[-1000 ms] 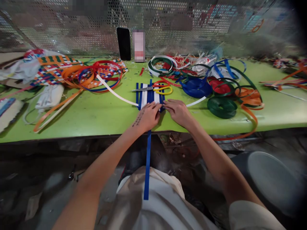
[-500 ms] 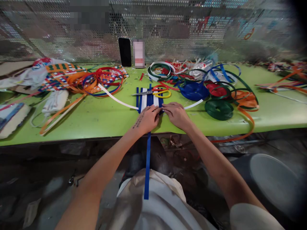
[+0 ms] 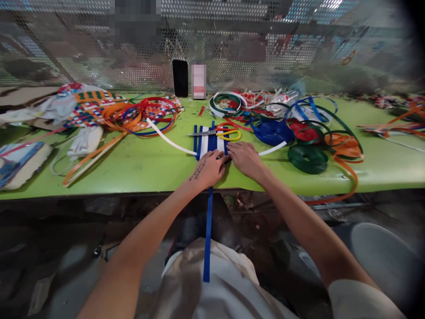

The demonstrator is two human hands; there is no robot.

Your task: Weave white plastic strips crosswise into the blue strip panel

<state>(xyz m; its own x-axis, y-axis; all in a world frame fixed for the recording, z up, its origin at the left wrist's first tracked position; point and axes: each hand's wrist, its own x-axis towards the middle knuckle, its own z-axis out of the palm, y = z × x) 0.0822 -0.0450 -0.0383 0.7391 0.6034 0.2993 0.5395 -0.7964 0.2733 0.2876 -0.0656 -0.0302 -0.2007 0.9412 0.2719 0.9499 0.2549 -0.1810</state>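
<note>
Blue-white strips [image 3: 211, 144], near front edge of counter [image 3: 159, 175]: likely light, springy, slick; hold by margins. Left hand [image 3: 211, 169], right hand [image 3: 245, 158]: grip unclear.

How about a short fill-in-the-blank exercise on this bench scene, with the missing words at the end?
1. The scissors have one red handle loop and one ____ one.
2. The long strip hanging past the front edge of the table is ____.
3. The hand with dark markings near its wrist is the person's ____ one.
4. Right of the hands, the coil nearest the table's front edge is ____.

Missing words: yellow; blue; left; green.
</note>
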